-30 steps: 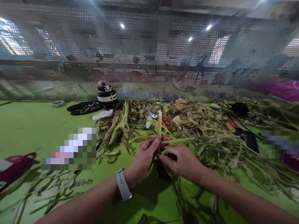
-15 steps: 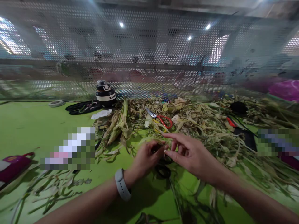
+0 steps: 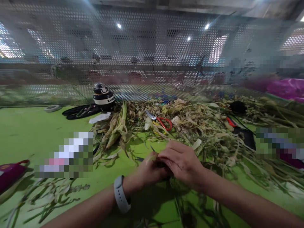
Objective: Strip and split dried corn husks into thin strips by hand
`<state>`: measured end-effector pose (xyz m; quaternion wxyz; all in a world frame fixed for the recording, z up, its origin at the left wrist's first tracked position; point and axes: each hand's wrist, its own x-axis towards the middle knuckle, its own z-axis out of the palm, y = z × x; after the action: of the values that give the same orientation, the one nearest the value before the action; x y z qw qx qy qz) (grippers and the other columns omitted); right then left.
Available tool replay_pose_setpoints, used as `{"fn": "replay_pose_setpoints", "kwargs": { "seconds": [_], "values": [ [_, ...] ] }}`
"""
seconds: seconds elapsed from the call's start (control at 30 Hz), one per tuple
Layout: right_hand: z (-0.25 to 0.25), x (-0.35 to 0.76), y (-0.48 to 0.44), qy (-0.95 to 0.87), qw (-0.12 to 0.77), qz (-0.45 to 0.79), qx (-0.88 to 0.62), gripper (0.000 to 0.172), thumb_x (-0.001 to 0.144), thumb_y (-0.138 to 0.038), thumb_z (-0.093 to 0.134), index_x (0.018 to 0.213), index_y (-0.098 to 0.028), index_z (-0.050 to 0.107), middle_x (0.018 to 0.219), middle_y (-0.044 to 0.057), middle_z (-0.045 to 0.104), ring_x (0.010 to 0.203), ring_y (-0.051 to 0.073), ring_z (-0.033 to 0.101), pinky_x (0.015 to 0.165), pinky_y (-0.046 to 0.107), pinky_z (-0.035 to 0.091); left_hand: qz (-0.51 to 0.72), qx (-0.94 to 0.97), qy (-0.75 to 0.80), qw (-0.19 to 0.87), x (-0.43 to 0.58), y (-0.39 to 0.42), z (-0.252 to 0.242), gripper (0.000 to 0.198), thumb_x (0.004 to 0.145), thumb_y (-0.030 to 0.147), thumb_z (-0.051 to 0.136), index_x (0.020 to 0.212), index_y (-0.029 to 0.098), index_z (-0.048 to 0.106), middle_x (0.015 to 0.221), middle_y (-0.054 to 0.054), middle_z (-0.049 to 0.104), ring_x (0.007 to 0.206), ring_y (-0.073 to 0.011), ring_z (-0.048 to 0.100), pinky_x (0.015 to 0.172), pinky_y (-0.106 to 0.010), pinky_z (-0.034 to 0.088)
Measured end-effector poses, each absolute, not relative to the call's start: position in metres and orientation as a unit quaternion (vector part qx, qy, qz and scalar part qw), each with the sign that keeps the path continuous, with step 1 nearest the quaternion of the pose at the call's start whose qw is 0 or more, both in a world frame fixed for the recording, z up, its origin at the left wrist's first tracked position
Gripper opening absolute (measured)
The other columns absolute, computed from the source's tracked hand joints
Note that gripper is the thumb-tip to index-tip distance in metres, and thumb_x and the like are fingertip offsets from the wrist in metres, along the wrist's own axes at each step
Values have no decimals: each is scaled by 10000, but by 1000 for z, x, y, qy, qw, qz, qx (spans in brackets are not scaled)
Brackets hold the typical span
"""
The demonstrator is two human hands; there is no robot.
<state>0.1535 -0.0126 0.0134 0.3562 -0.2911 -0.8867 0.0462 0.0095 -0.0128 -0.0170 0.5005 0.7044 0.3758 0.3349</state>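
My left hand (image 3: 150, 169), with a pale watch strap on the wrist, is closed beneath the right one. Green plant stems (image 3: 177, 202) run down from under it. My right hand (image 3: 181, 161) lies over the left with its fingers bent and pressed together; what they pinch is hidden. Two dark pointed blades, seemingly of scissors (image 3: 140, 159), stick out past the left hand. Whether they are held or lie on the table cannot be told. Beyond the hands, scissors with red and yellow handles (image 3: 163, 123) rest on a heap of dry leaves (image 3: 190, 118).
A leafy bundle (image 3: 118, 126) lies left of the heap. Behind it stand a black bottle (image 3: 104, 96) and a white tissue (image 3: 99, 117). Loose leaves (image 3: 57, 193) are scattered on the green table (image 3: 21, 126). A perforated metal screen (image 3: 147, 47) closes off the back.
My right hand has come down onto the left, and its spread fingers have closed together. The dark blades now show past my left hand. The view has shifted slightly.
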Motion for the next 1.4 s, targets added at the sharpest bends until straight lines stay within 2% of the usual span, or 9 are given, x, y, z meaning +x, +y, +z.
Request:
{"fn": "replay_pose_setpoints", "kwargs": {
  "seconds": [0.07,0.17,0.37,0.6,0.73,0.8,0.97,1.07,1.4],
  "values": [
    [17,157,-10,-893,349,18,-285,155,882,-207,481,863,-179,632,780,45,615,744,156,523,681,264,397,346,681,385,519,9,-12,-17,160,639,188,598,496,139,545,478,33,460,484,-87,387,470,-203,343],
    [23,166,-2,-885,314,-55,-338,213,897,-295,465,891,-162,631,776,58,625,759,179,513,718,301,352,368,603,377,599,7,-10,-14,186,741,324,590,713,149,648,630,1,590,585,-117,506,577,-225,430],
    [22,177,12,-884,260,-91,-378,400,934,-337,381,622,-154,550,629,34,536,640,154,427,630,283,281,412,600,402,555,-1,-4,-4,258,786,380,586,903,171,683,852,-55,678,805,-179,594,738,-264,463],
    [24,181,18,-880,265,-142,-367,286,909,-306,447,689,-164,562,681,43,556,705,176,460,704,309,316,420,535,363,637,-2,-5,-5,288,811,391,556,976,185,671,933,-63,677,823,-179,609,773,-283,471],
    [29,182,10,-839,367,-174,-363,159,881,-257,492,780,-178,587,779,65,604,806,199,496,761,334,348,451,460,327,692,-1,-1,-7,286,821,375,538,1000,184,652,1037,-83,659,938,-204,602,865,-316,451],
    [26,178,4,-842,379,-131,-362,177,874,-255,496,741,-178,583,717,53,593,740,181,498,706,311,360,478,470,321,669,-1,1,-7,271,810,352,556,992,172,646,1059,-90,654,988,-219,585,902,-331,429],
    [4,159,-3,-851,279,112,-430,290,851,-424,505,760,-159,579,739,47,600,697,163,522,633,271,390,514,456,361,631,1,-2,-3,311,768,331,621,1039,178,615,1028,-74,677,977,-217,597,897,-320,425],
    [-3,152,-2,-836,280,245,-404,235,898,-313,437,760,-161,552,728,22,588,671,133,519,616,241,402,515,477,353,619,2,-4,-1,314,738,316,655,1002,148,632,982,-76,688,941,-227,604,843,-316,449],
    [-2,157,3,-819,249,358,-373,228,874,-258,435,662,-188,391,615,-42,391,561,100,356,507,217,310,531,446,380,612,1,-4,3,283,675,303,713,910,150,675,886,-68,723,919,-232,632,842,-303,464]
  ]
}}
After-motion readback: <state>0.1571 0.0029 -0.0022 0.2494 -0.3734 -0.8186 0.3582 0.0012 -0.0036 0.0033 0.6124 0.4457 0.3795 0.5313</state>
